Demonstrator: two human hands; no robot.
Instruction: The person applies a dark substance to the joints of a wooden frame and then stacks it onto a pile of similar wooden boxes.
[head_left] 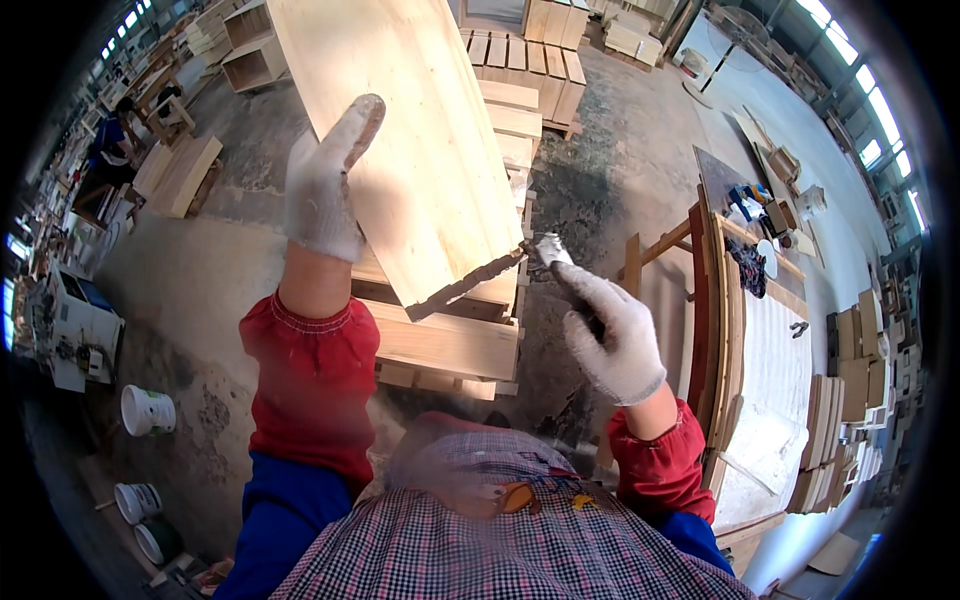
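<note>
We see the left hand (325, 190), in a white glove, grasping a pale wooden panel (420, 140) by its left edge; the thumb lies flat on the upper face, and the fingers are hidden behind the board. The panel is tilted and extends away from the left hand, its near end directed toward the gap between both hands. We note a dark brown band (465, 286) along that near end. The right hand (618, 338), also gloved, is closed around a slim tool (551, 249), whose tip is at the panel's right near corner; we cannot tell whether the two touch. Below the panel, between the hands, we find stacked wooden pieces (440, 342). To the right of the right hand is a worktable (775, 375); left of the left forearm, a white bucket (148, 411) rests on the floor (205, 340).
</note>
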